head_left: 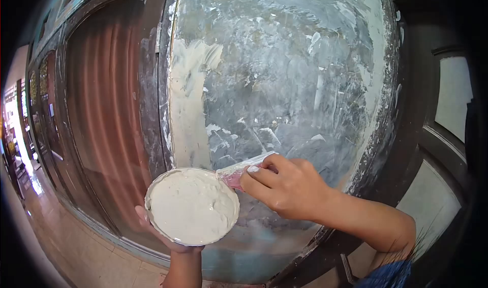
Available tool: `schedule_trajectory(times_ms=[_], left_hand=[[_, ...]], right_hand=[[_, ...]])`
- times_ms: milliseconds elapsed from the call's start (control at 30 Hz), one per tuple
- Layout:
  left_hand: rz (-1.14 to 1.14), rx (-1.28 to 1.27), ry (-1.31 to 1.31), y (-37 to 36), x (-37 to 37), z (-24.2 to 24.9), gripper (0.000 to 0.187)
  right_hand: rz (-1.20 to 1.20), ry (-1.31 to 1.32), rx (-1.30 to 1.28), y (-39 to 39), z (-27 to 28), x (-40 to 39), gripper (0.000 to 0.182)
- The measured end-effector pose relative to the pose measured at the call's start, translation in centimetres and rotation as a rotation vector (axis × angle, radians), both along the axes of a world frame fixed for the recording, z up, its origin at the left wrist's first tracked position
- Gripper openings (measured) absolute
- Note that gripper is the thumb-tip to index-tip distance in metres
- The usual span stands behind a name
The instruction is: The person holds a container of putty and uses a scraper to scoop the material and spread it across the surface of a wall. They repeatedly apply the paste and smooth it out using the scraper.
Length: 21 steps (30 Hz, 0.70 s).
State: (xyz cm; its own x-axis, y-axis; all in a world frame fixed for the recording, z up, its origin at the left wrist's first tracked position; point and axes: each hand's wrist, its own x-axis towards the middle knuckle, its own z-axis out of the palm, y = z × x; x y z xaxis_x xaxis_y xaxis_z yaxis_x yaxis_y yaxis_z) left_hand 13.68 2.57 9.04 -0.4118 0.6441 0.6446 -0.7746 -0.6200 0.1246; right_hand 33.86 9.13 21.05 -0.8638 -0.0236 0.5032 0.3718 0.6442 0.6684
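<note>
My left hand [179,247] is wrapped under a round bowl [168,238], its fingers showing at the left side and below. Thick white paste [188,206] nearly fills the bowl, with a rougher, scooped-looking patch at its right. In my right hand [290,186] is a pinkish putty scraper [235,177] smeared with white, pinched between thumb and fingers. Its left end is at the bowl's right rim; whether it touches cannot be told. White paste also marks one of my right fingertips. Behind both hands stands a grey wall [284,100] with patchy white smears.
A cream-coloured coated strip [188,110] runs down the wall's left side. Left of it is a dark frame with a reddish-brown curtain [104,95] behind glass. A dark panelled door [422,125] stands at the right. Tiled floor [96,245] shows at lower left.
</note>
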Motion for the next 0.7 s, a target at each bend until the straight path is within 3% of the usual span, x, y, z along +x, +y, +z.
schedule_trajectory(times_ms=[167,333,467,567,633,667,700], left_hand=[[0.072,0.278,0.029,0.8,0.3,-1.2,0.086],[0.073,-0.133,-0.056,0.7,-1.9,-1.4,0.092],[-0.043,0.108,-0.239,1.7,-4.4,-2.7,0.090],[-0.083,0.038,0.003,1.0,-7.4,-2.6,0.092],[0.495,-0.392,-0.081,1.3,-8.7,-2.9,0.095],[0.254,-0.251,-0.080,0.3,-9.6,-1.9,0.098],[0.255,-0.250,-0.074,-0.3,-10.2,-1.6,0.098]], right_hand=[[0.006,0.017,-0.034,0.1,-0.4,-1.2,0.023],[-0.008,0.037,-0.058,-0.4,-0.3,-2.8,0.022],[-0.021,0.069,-0.074,-0.4,3.1,-3.9,0.021],[-0.001,0.227,-0.273,1.7,5.7,-4.8,0.018],[-0.063,0.314,-0.288,2.9,7.6,-5.6,0.017],[-0.123,0.391,-0.301,3.5,8.3,-6.0,0.017],[-0.121,0.397,-0.301,4.1,8.8,-6.5,0.017]])
